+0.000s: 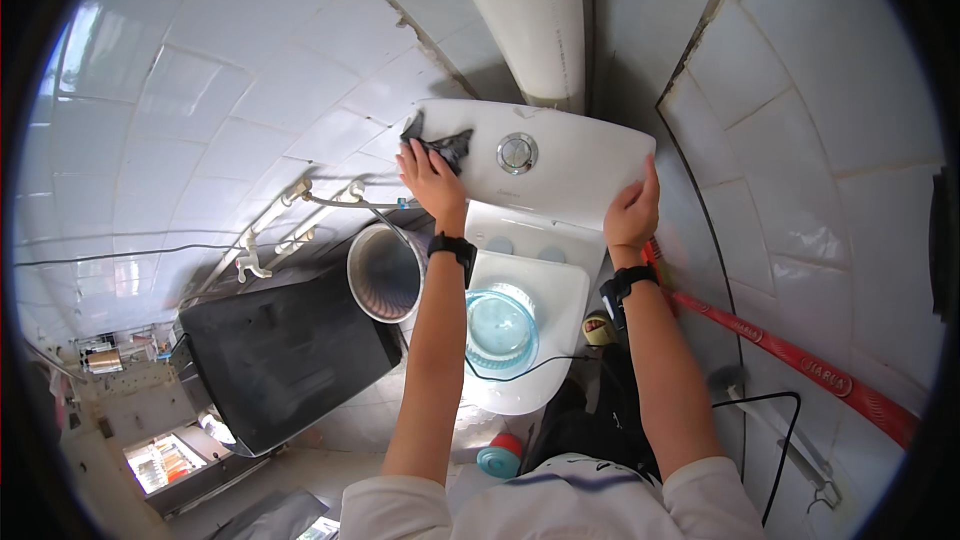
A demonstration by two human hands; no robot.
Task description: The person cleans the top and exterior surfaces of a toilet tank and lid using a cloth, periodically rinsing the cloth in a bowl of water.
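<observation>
A dark grey cloth (449, 147) lies bunched at the left end of the white toilet tank lid (570, 155). My left hand (432, 180) presses on the cloth from above, its fingers over the folds. At the tank's right end, my right hand (634, 210) grips the edge, one finger stretched along the side and the thumb toward the front. Between the hands sits the round chrome flush button (516, 153). Below the tank is the toilet's white seat lid (560, 315), bearing a clear blue plastic basin (502, 328).
Left of the toilet stand a ribbed bin (387, 273) and a large black box-like thing (290, 355). Water pipes with a tap (252, 262) run along the left wall. A red pole (790, 352) leans at right. A thick white pipe (530, 20) rises behind the tank.
</observation>
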